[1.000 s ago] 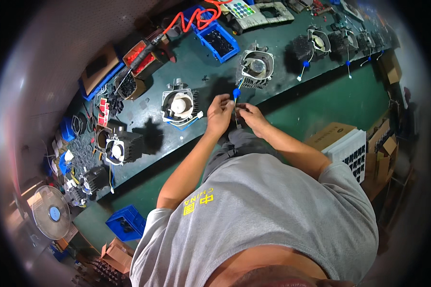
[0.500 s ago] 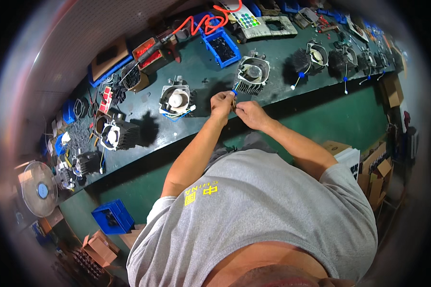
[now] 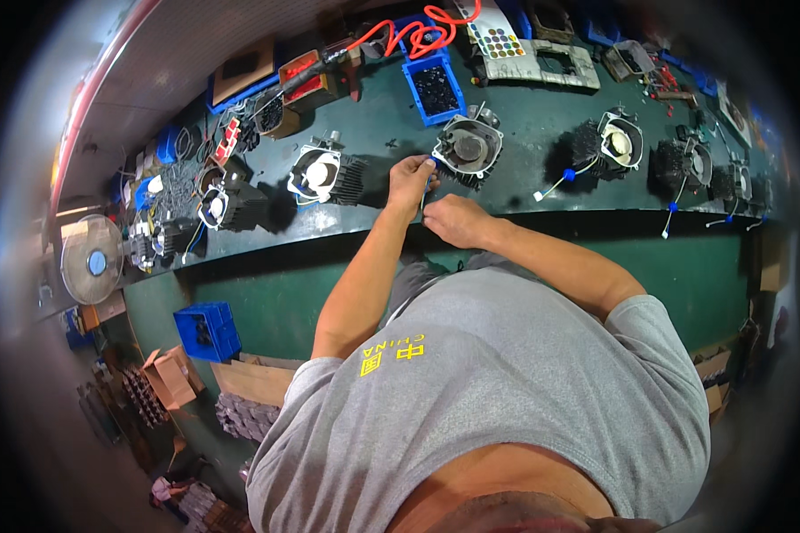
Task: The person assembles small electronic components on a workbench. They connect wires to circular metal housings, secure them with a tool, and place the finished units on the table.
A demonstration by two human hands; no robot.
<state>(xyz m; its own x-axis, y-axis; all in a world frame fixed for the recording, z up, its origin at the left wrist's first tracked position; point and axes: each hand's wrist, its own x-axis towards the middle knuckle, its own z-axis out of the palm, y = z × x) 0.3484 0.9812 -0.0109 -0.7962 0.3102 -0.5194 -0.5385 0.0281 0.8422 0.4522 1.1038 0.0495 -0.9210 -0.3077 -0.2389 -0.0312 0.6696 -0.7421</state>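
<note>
My left hand (image 3: 410,182) is closed on a thin cable (image 3: 425,197) beside the near left side of a finned metal housing (image 3: 469,149). A bit of blue shows at its thumb tip. Lower down, the fingers of my right hand (image 3: 458,220) are pinched together on the same cable, just in front of the bench edge. The cable's end is hidden in the right fingers. The housing's round opening faces up, with a grey disc inside. To the left stands a similar finned housing (image 3: 322,173) with a white round part in it.
Further finned housings (image 3: 615,145) line the green bench (image 3: 524,169) on both sides, some with blue-beaded cables hanging over its edge. Behind are a blue bin of black parts (image 3: 436,89), a box of red parts (image 3: 304,80) and a coiled red hose (image 3: 422,35). A fan (image 3: 92,260) stands left.
The head view has shifted, so the bench appears turned. My right hand has drawn slightly down and away from the left, and more cable shows between them. The left hand keeps its grip.
</note>
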